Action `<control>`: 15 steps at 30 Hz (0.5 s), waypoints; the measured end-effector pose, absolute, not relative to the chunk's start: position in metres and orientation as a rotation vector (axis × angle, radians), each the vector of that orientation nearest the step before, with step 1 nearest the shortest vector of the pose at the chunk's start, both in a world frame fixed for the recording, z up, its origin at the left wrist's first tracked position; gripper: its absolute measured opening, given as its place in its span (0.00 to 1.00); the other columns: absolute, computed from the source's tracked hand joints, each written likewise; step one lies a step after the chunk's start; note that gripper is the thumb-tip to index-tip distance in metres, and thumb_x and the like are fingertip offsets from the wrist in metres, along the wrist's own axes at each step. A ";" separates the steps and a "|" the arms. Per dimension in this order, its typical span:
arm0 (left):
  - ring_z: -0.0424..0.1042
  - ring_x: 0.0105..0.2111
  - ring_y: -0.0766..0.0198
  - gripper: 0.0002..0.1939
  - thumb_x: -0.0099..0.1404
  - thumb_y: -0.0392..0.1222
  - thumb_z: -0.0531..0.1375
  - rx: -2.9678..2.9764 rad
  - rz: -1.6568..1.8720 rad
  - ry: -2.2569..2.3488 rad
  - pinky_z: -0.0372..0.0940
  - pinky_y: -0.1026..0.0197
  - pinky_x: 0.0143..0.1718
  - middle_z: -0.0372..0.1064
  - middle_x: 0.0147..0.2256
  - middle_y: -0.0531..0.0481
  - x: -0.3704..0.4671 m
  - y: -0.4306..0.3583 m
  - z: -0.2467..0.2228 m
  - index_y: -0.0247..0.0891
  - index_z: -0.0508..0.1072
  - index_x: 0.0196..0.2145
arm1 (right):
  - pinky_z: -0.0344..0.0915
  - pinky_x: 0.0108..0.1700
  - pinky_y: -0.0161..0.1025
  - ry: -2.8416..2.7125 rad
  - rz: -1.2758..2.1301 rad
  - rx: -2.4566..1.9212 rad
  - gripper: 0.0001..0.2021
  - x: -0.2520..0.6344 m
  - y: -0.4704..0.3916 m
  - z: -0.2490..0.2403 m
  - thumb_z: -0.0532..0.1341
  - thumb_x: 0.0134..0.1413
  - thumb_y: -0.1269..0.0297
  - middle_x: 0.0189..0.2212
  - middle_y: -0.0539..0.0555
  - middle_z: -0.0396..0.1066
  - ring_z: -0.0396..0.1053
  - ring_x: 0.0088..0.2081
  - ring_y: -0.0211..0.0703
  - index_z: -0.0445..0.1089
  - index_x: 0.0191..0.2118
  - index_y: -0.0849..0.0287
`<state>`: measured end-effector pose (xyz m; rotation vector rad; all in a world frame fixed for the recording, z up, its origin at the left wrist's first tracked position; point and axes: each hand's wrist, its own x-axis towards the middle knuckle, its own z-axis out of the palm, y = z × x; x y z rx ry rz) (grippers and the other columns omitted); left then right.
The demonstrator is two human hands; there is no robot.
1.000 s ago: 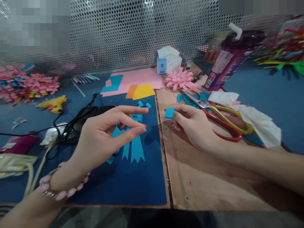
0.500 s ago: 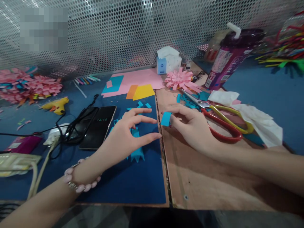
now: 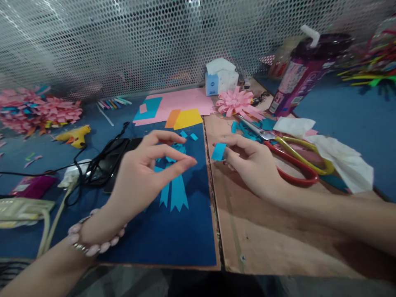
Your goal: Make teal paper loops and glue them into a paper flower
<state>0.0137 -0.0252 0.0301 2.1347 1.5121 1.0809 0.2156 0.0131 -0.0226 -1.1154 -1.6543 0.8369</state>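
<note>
My right hand (image 3: 252,165) pinches a small blue paper strip (image 3: 219,152), slightly curved, between thumb and fingers above the bare wooden board. To its left, my left hand (image 3: 148,165) wears a beaded bracelet; its thumb and index fingertip meet in a pinch with nothing visible between them. Below and behind that hand lies a blue paper ribbon bow (image 3: 178,194) with notched tails, partly hidden by the fingers. Small blue paper pieces (image 3: 194,137) rest just beyond it on the blue tabletop.
Red-and-yellow-handled scissors (image 3: 297,173) lie right of my right hand, near crumpled tissues (image 3: 343,159). Behind are a pink paper flower (image 3: 235,102), a tissue box (image 3: 221,80) and a purple cup (image 3: 300,78). Phones and black cables (image 3: 107,150) lie left, near a yellow glue gun (image 3: 74,136).
My left hand has moved left and its thumb and index finger have closed together, uncovering more of the blue bow. My right hand still holds the blue strip, now slightly turned.
</note>
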 end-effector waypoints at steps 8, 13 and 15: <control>0.67 0.50 0.57 0.03 0.60 0.40 0.64 2.135 1.328 1.548 0.64 0.52 0.46 0.70 0.43 0.55 0.007 -0.030 0.043 0.42 0.75 0.28 | 0.55 0.26 0.33 -1.610 0.903 -1.135 0.09 0.216 0.014 -0.022 0.57 0.54 0.68 0.19 0.46 0.61 0.58 0.22 0.31 0.73 0.38 0.61; 0.63 0.54 0.55 0.10 0.57 0.43 0.66 2.251 1.083 1.480 0.57 0.50 0.58 0.67 0.49 0.51 0.007 -0.027 0.037 0.45 0.75 0.38 | 0.57 0.27 0.34 -1.652 0.875 -1.103 0.09 0.217 0.014 -0.025 0.57 0.55 0.65 0.23 0.48 0.65 0.60 0.24 0.33 0.73 0.38 0.60; 0.61 0.56 0.52 0.17 0.55 0.47 0.67 2.258 0.958 1.479 0.56 0.49 0.58 0.65 0.53 0.49 0.008 -0.025 0.033 0.45 0.74 0.43 | 0.58 0.28 0.34 -1.687 0.826 -1.105 0.09 0.217 0.013 -0.025 0.57 0.56 0.66 0.24 0.49 0.67 0.62 0.26 0.34 0.73 0.38 0.59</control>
